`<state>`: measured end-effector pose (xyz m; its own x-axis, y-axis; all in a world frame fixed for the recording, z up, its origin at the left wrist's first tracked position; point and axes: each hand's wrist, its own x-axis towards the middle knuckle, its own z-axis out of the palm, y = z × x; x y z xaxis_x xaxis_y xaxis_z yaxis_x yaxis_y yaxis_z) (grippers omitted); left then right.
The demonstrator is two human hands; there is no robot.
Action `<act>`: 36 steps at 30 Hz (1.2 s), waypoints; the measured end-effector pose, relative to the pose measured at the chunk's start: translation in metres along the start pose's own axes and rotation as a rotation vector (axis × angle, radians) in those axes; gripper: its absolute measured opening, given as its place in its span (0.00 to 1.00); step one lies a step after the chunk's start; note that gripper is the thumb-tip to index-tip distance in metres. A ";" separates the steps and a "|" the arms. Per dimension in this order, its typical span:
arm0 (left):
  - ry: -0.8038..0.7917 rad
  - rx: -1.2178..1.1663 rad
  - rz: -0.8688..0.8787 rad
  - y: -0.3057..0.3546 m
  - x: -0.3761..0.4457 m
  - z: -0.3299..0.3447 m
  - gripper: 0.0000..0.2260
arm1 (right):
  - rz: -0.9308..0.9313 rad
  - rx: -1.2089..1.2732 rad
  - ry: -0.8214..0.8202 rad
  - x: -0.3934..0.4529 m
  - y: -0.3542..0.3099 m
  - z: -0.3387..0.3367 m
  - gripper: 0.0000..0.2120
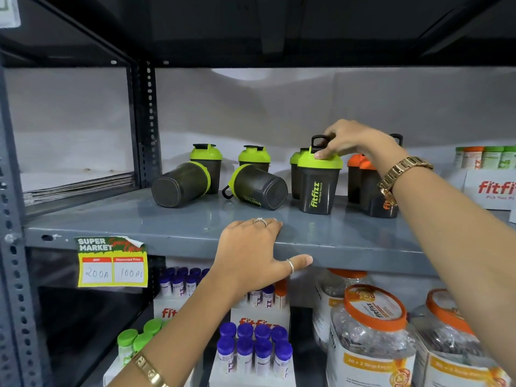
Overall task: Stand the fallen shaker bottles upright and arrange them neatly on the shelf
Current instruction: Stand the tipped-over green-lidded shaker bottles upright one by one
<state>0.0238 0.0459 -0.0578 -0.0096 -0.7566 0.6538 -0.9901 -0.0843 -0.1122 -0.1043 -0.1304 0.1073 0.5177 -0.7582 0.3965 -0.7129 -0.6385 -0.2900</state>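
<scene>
Dark shaker bottles with green lids sit on the grey shelf [167, 219]. Two lie on their sides, bases toward me: one at the left [178, 185], one in the middle [258, 187]. Behind them two stand upright [207, 159] [254, 156]. My right hand [350, 142] grips the green lid of an upright Fitfizz shaker [318, 188], which stands on the shelf. Another green-lidded shaker [295, 174] stands behind it. Orange-lidded shakers [363, 185] stand to the right, partly hidden by my right arm. My left hand [254, 252] rests on the shelf's front edge, fingers on top, thumb below.
A white Fitfizz box [491, 188] with small tubes on top sits at the far right. A price tag [111, 262] hangs on the shelf edge. Stacked paper [78, 185] lies in the left bay behind the upright post [145, 124]. Jars and purple-capped tubes fill the shelf below.
</scene>
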 end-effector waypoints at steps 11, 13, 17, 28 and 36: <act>-0.001 -0.005 -0.007 0.001 -0.001 -0.001 0.42 | -0.029 0.157 -0.023 0.004 0.011 0.006 0.16; 0.000 -0.007 -0.007 0.001 -0.001 -0.002 0.42 | -0.017 0.174 -0.014 0.001 0.011 0.007 0.17; -0.021 -0.002 -0.010 0.001 0.000 -0.004 0.43 | 0.009 0.198 0.040 -0.006 0.007 0.012 0.23; -0.008 0.024 -0.060 0.000 -0.007 -0.007 0.43 | -0.329 -0.024 0.695 -0.029 -0.013 0.035 0.16; -0.039 0.094 -0.128 -0.037 -0.022 -0.018 0.51 | -0.500 -0.275 0.472 -0.026 -0.058 0.058 0.14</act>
<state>0.0581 0.0775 -0.0543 0.1230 -0.7603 0.6378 -0.9653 -0.2408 -0.1008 -0.0496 -0.0812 0.0633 0.5974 -0.2077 0.7746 -0.5700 -0.7894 0.2280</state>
